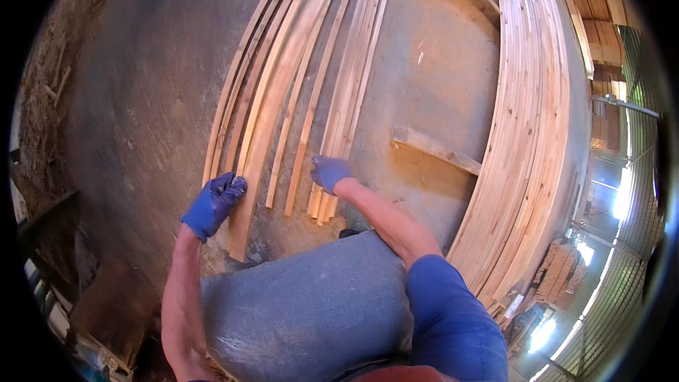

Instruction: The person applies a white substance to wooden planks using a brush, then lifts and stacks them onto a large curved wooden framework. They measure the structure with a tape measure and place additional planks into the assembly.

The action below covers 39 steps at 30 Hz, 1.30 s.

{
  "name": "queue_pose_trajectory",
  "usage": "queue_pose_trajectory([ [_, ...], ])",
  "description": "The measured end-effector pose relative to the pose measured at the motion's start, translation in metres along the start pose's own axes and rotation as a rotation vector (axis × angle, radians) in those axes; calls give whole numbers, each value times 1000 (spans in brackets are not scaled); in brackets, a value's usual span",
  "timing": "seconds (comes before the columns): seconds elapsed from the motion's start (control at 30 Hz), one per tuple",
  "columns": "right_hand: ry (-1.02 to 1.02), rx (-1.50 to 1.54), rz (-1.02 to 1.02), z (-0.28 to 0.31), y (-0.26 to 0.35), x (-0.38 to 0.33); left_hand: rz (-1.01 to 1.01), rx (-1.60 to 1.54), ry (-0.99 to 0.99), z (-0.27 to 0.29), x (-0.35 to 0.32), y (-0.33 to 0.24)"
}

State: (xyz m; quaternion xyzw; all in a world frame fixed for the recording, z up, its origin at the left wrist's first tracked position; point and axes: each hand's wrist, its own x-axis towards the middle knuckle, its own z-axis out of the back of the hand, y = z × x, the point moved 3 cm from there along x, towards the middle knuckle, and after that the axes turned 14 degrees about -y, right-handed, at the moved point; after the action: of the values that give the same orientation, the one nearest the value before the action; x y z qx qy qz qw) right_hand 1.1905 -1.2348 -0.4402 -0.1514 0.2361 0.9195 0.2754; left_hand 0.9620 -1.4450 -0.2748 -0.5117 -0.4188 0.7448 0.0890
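Observation:
Long wooden strips lie lengthwise on the grey floor ahead of me, fanned out at their near ends. My left hand [214, 205], in a blue glove, has its fingers curled at the ends of the left-hand strips, against a wider board [272, 110]. A blue glove also covers my right hand [330, 172], closed over a bundle of narrow strips [348, 110] whose ends poke out below it. Between the hands lie loose narrow strips [308, 134], touched by neither. Both hands' fingertips are partly hidden.
On the right, a broad stack of long strips [534, 99] rests across wooden bearers [435, 150]. A grey padded surface [304, 304] is close in front of me. Stacked timber [601, 42] stands at the far right; a brown box-like object [113, 311] is at lower left.

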Motion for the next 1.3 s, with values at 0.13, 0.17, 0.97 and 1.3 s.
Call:
queue_pose_trajectory([
  [0.13,-16,54,-108,-11,-41,-4,-63,84,-1,-10,11,-5],
  [0.17,8,44,-162,-4,-39,-6,-45,63,9,-12,11,-2],
  [0.97,11,-95,-339,-29,-33,35,24,45,11,-18,23,23],
  [1.3,-130,366,-283,20,-42,1,-83,80,11,-22,35,42],
])
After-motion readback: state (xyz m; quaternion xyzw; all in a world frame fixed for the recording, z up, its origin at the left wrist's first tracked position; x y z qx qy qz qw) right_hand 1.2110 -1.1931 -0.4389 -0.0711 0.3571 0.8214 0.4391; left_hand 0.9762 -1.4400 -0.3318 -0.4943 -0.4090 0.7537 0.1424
